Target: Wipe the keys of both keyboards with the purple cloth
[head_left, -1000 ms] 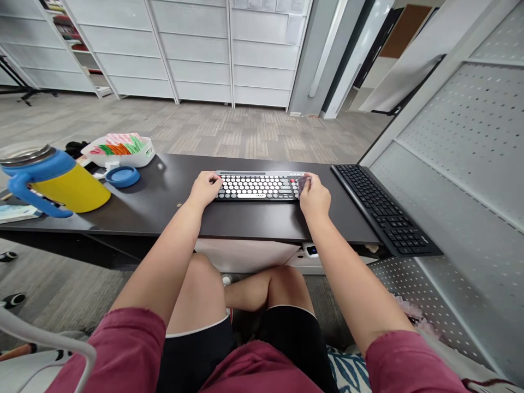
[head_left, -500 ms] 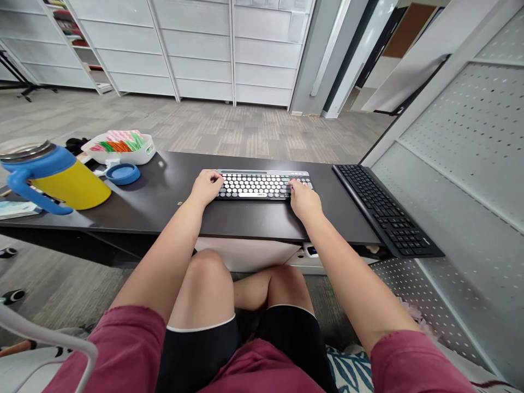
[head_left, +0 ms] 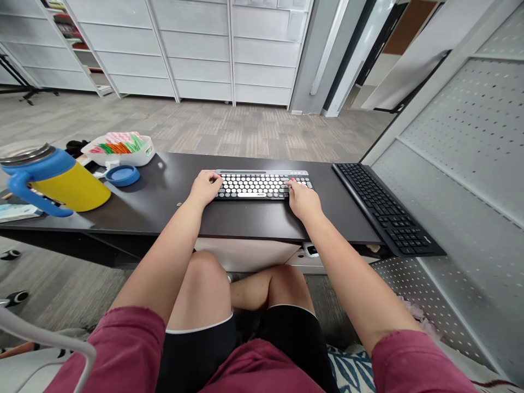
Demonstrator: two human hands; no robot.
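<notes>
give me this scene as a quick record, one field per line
left hand: at the left end of the round-key keyboard
right hand: over that keyboard's right part
surface: dark desk
desk left: yellow-and-blue mug, round blue lid, white basket
desk right: black keyboard
background: white cabinets

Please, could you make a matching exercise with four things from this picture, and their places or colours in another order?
1. round-key keyboard
2. keyboard by the perforated panel
3. mug
4. basket

A. yellow and blue
B. at the left hand and right hand
C. white, holding colourful items
D. black keys

Pairs: 1-B, 2-D, 3-A, 4-C
</notes>
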